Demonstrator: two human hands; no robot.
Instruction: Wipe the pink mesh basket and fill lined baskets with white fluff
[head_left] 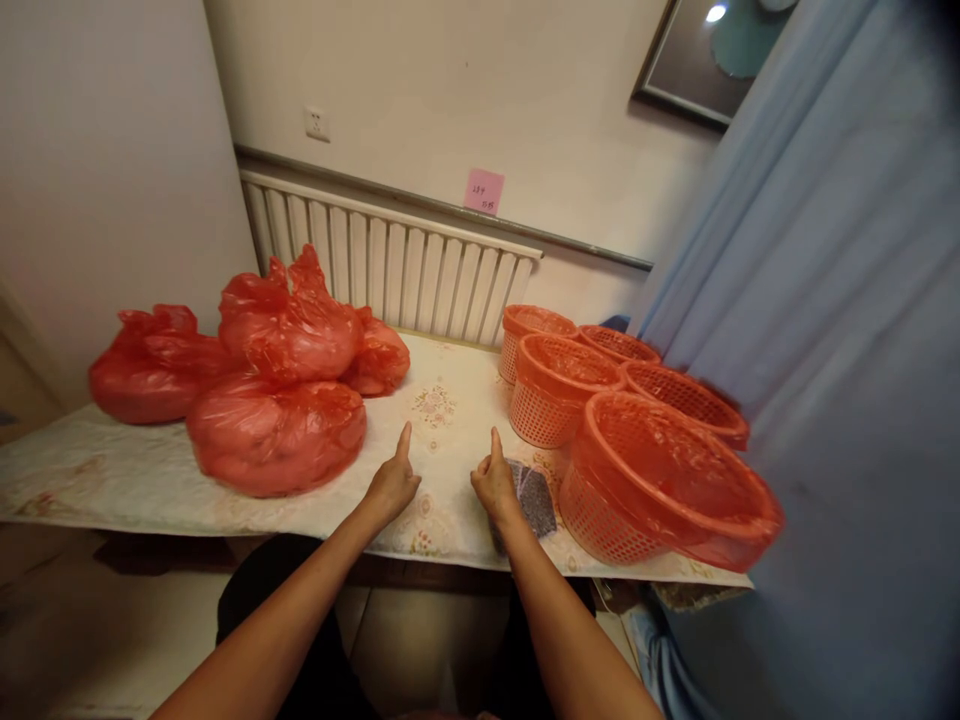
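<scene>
My left hand [394, 487] is held over the table's middle with its index finger stretched out forward and the other fingers curled; it holds nothing. My right hand [495, 485] points forward in the same way, nothing in it, beside a dark grey speckled flat thing [535, 500] partly hidden by my wrist. To the left of my hands sit several filled red plastic bags, the nearest bag [277, 435] plump, another bag [289, 325] resting higher behind it. On the right stand several orange-red mesh baskets lined with red plastic bags; the largest basket [611, 515] is nearest.
A floral cloth covers the table [450, 380]. Behind it are a white radiator [397, 255], a pink note [484, 191] and a wall socket [317, 124]. A blue curtain [840, 300] hangs close along the right side, by the baskets.
</scene>
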